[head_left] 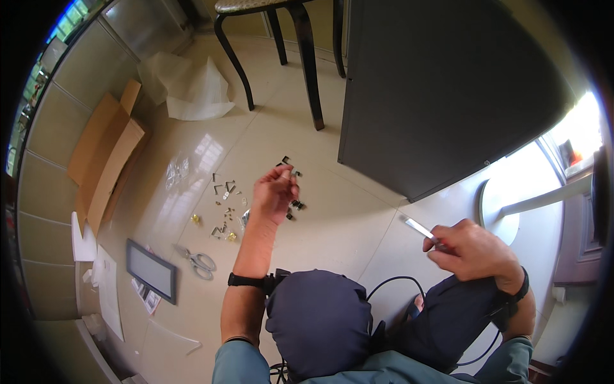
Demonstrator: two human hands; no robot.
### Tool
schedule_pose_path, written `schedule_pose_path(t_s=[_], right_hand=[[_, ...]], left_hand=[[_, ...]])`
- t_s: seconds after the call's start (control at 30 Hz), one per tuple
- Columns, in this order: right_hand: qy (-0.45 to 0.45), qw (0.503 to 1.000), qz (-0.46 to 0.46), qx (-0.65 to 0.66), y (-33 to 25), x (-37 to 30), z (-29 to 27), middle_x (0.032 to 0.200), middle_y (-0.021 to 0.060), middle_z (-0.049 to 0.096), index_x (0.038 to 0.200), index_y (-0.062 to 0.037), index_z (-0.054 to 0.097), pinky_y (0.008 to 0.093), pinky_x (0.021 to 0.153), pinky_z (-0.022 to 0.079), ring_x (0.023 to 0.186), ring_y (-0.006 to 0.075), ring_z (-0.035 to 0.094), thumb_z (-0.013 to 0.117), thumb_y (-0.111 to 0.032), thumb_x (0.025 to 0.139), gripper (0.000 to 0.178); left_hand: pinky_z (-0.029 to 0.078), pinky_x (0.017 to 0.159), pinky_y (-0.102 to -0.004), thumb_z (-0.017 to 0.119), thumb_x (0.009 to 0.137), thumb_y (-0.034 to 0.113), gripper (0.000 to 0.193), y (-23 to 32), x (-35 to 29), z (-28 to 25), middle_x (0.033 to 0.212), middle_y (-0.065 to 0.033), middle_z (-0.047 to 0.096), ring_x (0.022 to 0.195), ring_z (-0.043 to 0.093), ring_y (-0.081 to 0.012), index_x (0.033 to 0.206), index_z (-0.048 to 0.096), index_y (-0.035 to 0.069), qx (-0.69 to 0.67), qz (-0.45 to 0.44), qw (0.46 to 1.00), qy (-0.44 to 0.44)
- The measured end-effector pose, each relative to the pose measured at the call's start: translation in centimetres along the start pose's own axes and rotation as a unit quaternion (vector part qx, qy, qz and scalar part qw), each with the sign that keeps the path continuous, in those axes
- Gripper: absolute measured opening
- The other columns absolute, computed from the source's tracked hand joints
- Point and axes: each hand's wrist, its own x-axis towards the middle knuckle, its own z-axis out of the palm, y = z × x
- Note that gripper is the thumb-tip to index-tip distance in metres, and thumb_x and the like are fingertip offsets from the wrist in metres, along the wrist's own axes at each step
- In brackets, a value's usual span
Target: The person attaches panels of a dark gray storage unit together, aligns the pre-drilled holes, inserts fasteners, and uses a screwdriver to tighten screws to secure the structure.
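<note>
My left hand (276, 192) is stretched forward over the tiled floor, thumb and fingertips pinched together. Whatever they hold is too small to make out. Small black pieces (297, 205) lie on the floor just right of it. To its left are scattered metal brackets and screws (227, 187). My right hand (476, 249) is raised above my right knee, well apart from the left. Its fingers are wrapped round a slim silver tool (417, 226), whose flat shiny end points up and left. The handle is mostly hidden in the fist.
Scissors (199, 261) and a grey-framed panel (151, 271) lie at left, with an opened cardboard box (109, 160) behind. Plastic sheeting (198, 89) lies at the back. A stool (300, 51) and a large dark panel (441, 96) stand ahead. A black cable (403, 278) runs beside my knees.
</note>
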Motion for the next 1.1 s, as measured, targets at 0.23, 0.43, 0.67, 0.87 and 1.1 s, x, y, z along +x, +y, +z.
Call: schedule_pose_path(t_s=[0.23, 0.43, 0.67, 0.87, 1.1], right_hand=[[-0.182, 0.898, -0.359, 0.179, -1.1, -5.2, -1.2, 0.076, 0.0084, 0.063, 0.094, -0.0010, 0.065, 0.0238, 0.046, 0.046, 0.060, 0.0150, 0.063, 0.065, -0.010, 0.082, 0.015], [-0.117, 0.871, -0.447, 0.170, -4.7, -6.0, 0.6, 0.083, 0.0052, 0.066, 0.111, -0.0102, 0.069, 0.0195, 0.046, 0.046, 0.057, 0.0115, 0.061, 0.064, -0.018, 0.088, 0.025], [-0.115, 0.869, -0.463, 0.135, -6.9, -4.9, 3.0, 0.076, 0.0050, 0.064, 0.108, -0.0091, 0.070, 0.0212, 0.043, 0.042, 0.052, 0.0128, 0.057, 0.071, -0.018, 0.082, 0.027], [-0.086, 0.843, -0.494, 0.192, -7.9, -3.1, 2.5, 0.073, 0.0056, 0.063, 0.090, -0.0050, 0.072, 0.0223, 0.041, 0.039, 0.052, 0.0121, 0.056, 0.076, -0.011, 0.077, 0.015], [-0.006, 0.888, -0.458, 0.034, -5.1, -2.3, 2.6, 0.075, 0.0044, 0.059, 0.098, -0.0041, 0.066, 0.0257, 0.045, 0.043, 0.058, 0.0154, 0.057, 0.069, -0.015, 0.079, 0.022]], left_hand=[[0.044, 0.057, -0.0279, 0.052, 0.092, 0.004, 0.014, -0.4, -0.8, -6.1, 0.079, -0.0066, 0.062, 0.062, 0.056, -0.0170, 0.105, 0.055, 0.005, -0.158, -0.057, 0.985, 0.046], [0.044, 0.058, -0.0273, 0.052, 0.092, 0.005, 0.013, -2.2, -3.1, -7.3, 0.079, -0.0054, 0.062, 0.061, 0.056, -0.0168, 0.105, 0.056, 0.006, -0.170, -0.106, 0.979, 0.037], [0.043, 0.060, -0.0272, 0.055, 0.090, 0.006, 0.011, -1.9, -5.1, -8.8, 0.080, -0.0047, 0.062, 0.063, 0.055, -0.0163, 0.100, 0.058, 0.007, -0.154, -0.097, 0.983, 0.026], [0.042, 0.059, -0.0285, 0.056, 0.090, 0.006, 0.011, -1.8, -7.1, -11.8, 0.081, -0.0054, 0.063, 0.063, 0.055, -0.0166, 0.100, 0.059, 0.009, -0.173, -0.077, 0.981, 0.047], [0.042, 0.059, -0.0289, 0.057, 0.092, 0.009, 0.014, -2.6, -8.6, -11.9, 0.083, -0.0068, 0.063, 0.062, 0.054, -0.0169, 0.106, 0.060, 0.008, -0.148, -0.070, 0.985, 0.057]])
